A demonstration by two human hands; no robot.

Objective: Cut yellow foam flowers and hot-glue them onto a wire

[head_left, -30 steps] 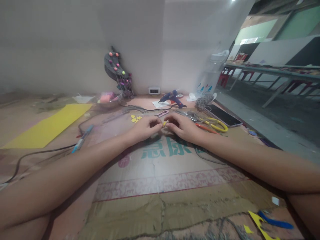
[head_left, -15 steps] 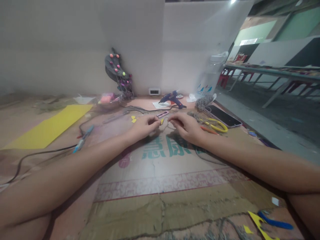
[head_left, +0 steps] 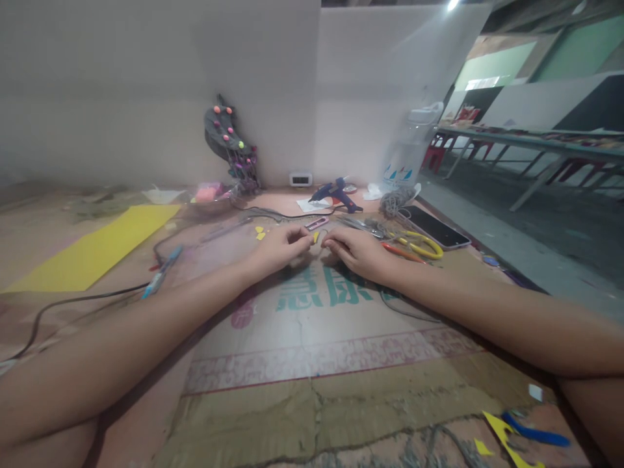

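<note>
In the head view, the left hand [head_left: 275, 252] pinches a small yellow piece [head_left: 316, 238] at its fingertips, above a printed cardboard sheet [head_left: 253, 354]. Just across a narrow gap, the right hand [head_left: 359, 252] has thumb and forefinger pressed together, apparently on a thin grey strand [head_left: 324, 235]. Handling so small a piece well likely means gripping only its edge – lightly, so it does not crease – with both wrists steady and the strand's end kept short. Beyond lie a blue glue gun [head_left: 335, 193] and yellow-handled scissors [head_left: 423, 245]. Large green characters [head_left: 299, 290] cross the cardboard, partly hidden and too blurred to read surely; the small clock's [head_left: 301, 179] digits and any brand are illegible.
</note>
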